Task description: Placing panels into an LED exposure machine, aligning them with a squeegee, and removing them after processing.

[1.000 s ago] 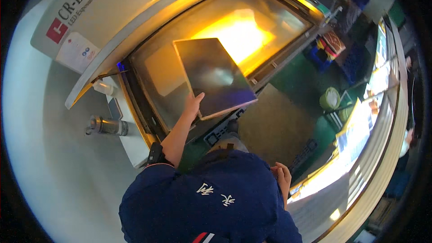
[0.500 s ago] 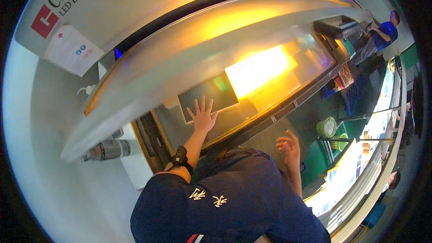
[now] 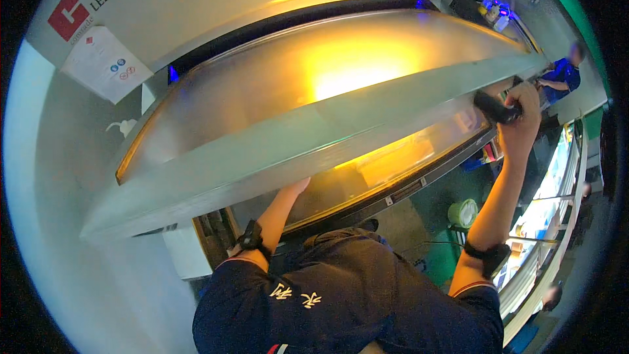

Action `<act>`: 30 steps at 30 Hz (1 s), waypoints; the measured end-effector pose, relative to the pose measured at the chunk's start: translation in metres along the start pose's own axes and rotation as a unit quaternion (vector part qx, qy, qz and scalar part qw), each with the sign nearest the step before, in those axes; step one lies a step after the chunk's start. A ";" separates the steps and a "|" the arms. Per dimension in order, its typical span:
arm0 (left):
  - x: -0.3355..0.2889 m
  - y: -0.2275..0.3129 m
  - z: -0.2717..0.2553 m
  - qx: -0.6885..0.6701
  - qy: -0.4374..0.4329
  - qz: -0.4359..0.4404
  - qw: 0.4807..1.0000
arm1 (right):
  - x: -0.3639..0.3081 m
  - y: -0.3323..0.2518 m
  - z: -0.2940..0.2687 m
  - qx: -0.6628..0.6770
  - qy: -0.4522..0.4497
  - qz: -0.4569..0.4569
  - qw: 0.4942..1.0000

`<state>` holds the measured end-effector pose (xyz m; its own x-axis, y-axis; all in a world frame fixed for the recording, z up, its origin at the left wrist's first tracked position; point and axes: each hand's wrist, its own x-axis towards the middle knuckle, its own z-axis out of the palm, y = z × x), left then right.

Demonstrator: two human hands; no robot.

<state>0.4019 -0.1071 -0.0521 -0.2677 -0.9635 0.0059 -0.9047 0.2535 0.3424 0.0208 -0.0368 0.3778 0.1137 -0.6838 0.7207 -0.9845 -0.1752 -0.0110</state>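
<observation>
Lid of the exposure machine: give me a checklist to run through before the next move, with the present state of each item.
1. Right hand gripped on the black handle of the lid: ok.
2. Left hand clear of the lid's closing edge: not ok; the left forearm reaches in under the lid, and the hand itself is hidden behind it.
3. Dark panel lying flat on the glass bed: cannot tell, the lid covers it.
4. Lid partly lowered, with a gap to the bed: ok.
5. Other person in blue away from the lid: ok.
</observation>
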 end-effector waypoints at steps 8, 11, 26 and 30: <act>-0.094 0.175 -0.116 -0.439 -0.357 0.285 0.774 | -0.127 -0.010 0.011 0.054 -0.089 0.004 0.995; -0.108 0.220 -0.147 -0.547 -0.442 0.405 0.584 | -0.199 -0.006 0.022 0.048 -0.347 0.041 0.936; -0.046 0.139 0.044 0.054 -0.266 -0.151 0.950 | -0.412 0.028 0.181 0.084 -0.713 -0.008 0.696; -0.047 0.138 0.060 0.078 -0.205 -0.156 0.963 | -0.397 0.039 0.152 0.261 -0.564 -0.010 0.784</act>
<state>0.2695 -0.0217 -0.0614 -0.0551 -0.8876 -0.4574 -0.9924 -0.0017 0.1229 -0.0426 0.1203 -0.0145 0.4643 -0.8168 -0.3424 -0.8254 -0.2589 -0.5016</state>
